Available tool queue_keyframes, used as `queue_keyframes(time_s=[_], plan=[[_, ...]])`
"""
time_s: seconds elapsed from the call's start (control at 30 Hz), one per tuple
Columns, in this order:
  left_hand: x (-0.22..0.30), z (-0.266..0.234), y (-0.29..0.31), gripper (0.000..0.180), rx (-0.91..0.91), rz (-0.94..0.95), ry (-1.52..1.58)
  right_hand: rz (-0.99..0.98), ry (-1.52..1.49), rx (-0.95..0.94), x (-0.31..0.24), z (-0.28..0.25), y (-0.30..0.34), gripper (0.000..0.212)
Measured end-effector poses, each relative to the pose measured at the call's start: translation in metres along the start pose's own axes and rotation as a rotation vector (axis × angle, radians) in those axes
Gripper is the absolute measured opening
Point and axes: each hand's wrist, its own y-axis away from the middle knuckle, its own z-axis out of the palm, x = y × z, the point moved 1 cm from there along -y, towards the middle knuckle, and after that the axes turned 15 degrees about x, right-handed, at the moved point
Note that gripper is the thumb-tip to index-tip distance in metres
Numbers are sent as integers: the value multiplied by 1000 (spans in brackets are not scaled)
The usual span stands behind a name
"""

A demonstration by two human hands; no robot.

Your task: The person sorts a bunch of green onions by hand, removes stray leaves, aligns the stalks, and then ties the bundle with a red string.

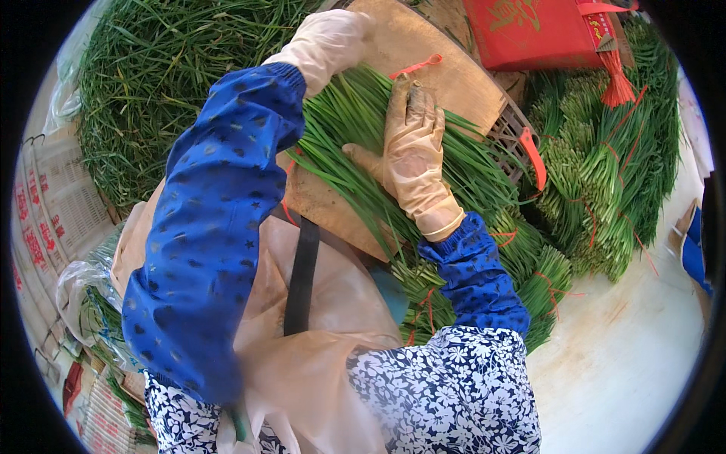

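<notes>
A bunch of long green chive stalks point(355, 144) lies across a worn wooden board point(423, 53). My right hand point(412, 147), in a beige rubber glove, presses flat on the middle of the bunch with its fingers together. My left hand point(329, 41), also gloved, is curled over the far end of the same stalks at the board's upper left. A red tie string point(417, 66) lies on the board just beyond my right fingertips. Both forearms wear blue sleeve covers.
A big loose heap of green stalks point(159, 83) fills the upper left. Tied bundles point(597, 181) with red strings are stacked at the right, beside a red box point(529, 30). Printed sacks point(53, 212) lie at the left. Pale floor point(628, 348) shows at the lower right.
</notes>
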Motion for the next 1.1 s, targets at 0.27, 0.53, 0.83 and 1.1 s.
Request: queue_keyframes(time_s=[0.27, 0.53, 0.83, 1.1], plan=[[-56, 4, 1, 7, 461, -725, 821, -60, 32, 35, -4, -5, -2, 133], [-10, -96, 39, 32, 680, 179, -509, -153, 35, 74, 3, -1, 2, 124], [30, 69, 84, 85, 480, -13, -84, -316, -283, 31, 40, 13, -14, 90], [35, -132, 154, 26, 413, 20, 168, -141, -532, 14, 30, 30, -26, 88]])
